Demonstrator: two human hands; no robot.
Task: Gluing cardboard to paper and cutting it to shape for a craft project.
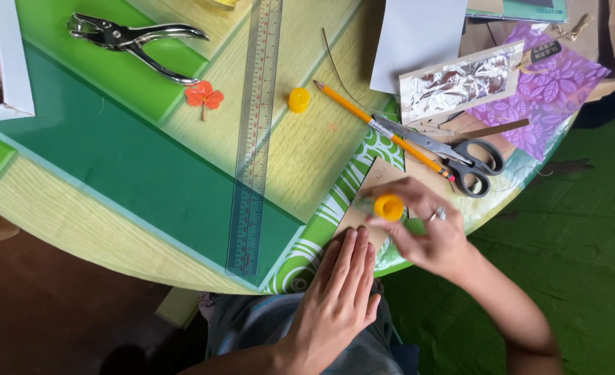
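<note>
right hand [429, 232] gripping yellow glue stick [385, 207], tan card [373, 187]

Small glue stick with yellow cylindrical body [388, 207]: uncapped, lying nearly on its side, its round yellow end toward the camera. It is pinched in the fingers of the right hand [425, 229], tip down against the tan card

Flat tan cardboard piece [373, 182]: lies on the patterned green-and-white mat near the table's [113, 229] front edge, partly covered by both hands. The left hand [338, 298] rests flat, fingers extended, on its lower corner

Small yellow round cap [298, 100]: stands alone on the table, well apart from the stick
</note>
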